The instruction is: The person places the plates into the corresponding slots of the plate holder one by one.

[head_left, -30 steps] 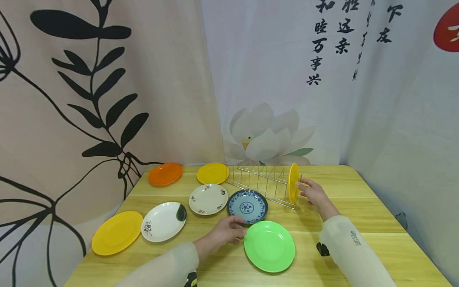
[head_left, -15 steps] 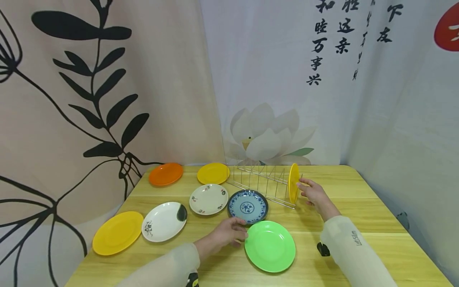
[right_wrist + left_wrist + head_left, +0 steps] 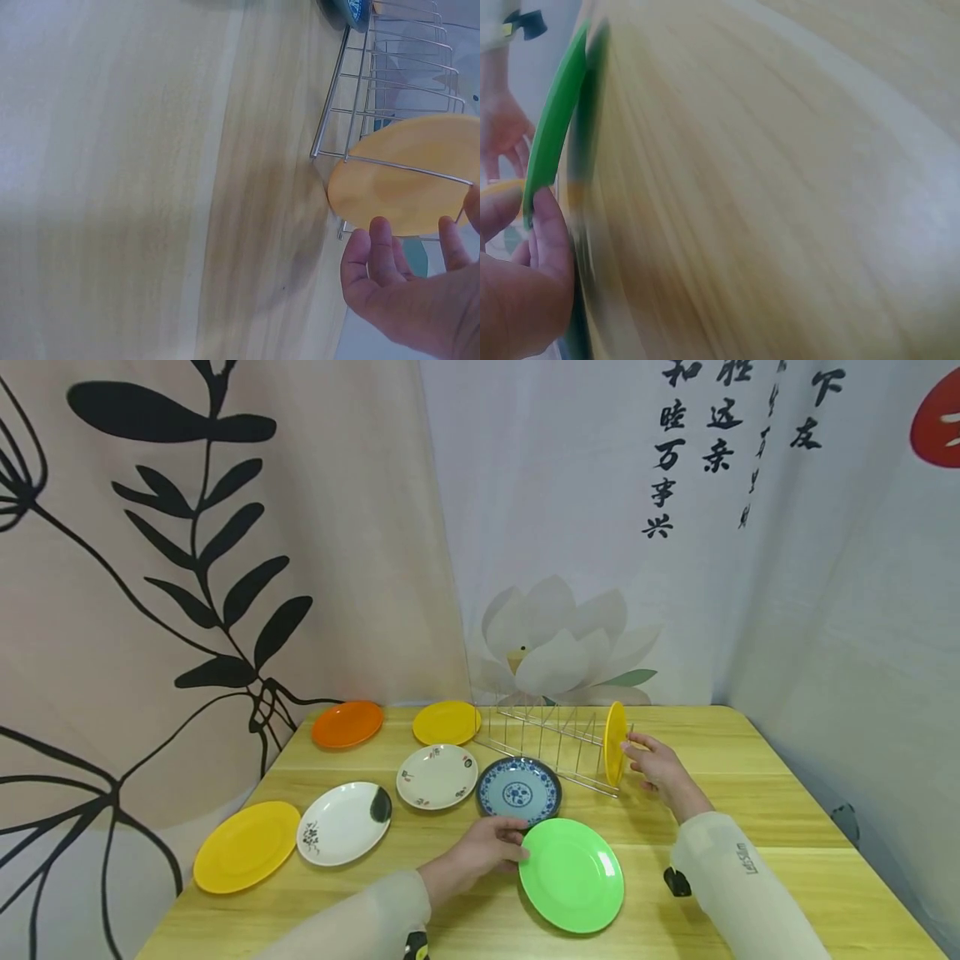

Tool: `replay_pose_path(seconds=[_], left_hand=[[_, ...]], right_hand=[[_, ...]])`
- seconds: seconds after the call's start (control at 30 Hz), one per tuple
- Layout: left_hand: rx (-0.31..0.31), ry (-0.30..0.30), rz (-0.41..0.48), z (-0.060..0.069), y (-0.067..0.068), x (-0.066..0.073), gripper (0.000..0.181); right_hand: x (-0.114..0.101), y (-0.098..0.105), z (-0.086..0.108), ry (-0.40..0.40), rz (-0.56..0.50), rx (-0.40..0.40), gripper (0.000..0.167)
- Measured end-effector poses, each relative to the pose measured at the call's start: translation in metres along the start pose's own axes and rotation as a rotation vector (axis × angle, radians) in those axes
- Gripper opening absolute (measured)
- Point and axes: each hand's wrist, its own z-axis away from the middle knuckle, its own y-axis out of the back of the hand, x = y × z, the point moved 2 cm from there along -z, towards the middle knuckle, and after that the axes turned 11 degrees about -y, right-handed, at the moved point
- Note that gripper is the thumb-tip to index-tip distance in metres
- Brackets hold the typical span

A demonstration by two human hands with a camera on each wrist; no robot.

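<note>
The left hand [image 3: 487,853] pinches the rim of a green plate [image 3: 572,875] between thumb and fingers. In the left wrist view the green plate [image 3: 555,124] is tilted, its edge raised off the table. At the right end of a wire dish rack [image 3: 555,745], a yellow plate [image 3: 614,744] stands upright in a slot. Beside that plate is the right hand [image 3: 660,768], fingers loosely bent. In the right wrist view the fingertips [image 3: 381,226] lie near the yellow plate [image 3: 405,184] and the rack's end wire; whether they touch is hard to tell.
A blue patterned plate [image 3: 518,790] lies in front of the rack. Further left lie two white plates with prints [image 3: 437,777], an orange plate [image 3: 348,724] and two yellow plates [image 3: 246,847]. Curtains hang behind the wooden table [image 3: 787,827].
My left hand has moved slightly right and taken hold of the green plate, whose near rim has lifted and shifted right. The right hand stays by the rack.
</note>
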Motion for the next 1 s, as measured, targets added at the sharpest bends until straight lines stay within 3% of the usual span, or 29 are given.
replay_pose_path(seconds=[0.5,1.0], left_hand=[[-0.022,0.0,0.009,-0.001,-0.001,0.013,0.042],[-0.037,-0.066,0.149,-0.003,0.014,0.026,0.048]], right_hand=[[0.001,0.0,-0.002,0.005,-0.015,0.005,0.062],[-0.001,0.0,0.003,0.001,-0.027,-0.008,0.064]])
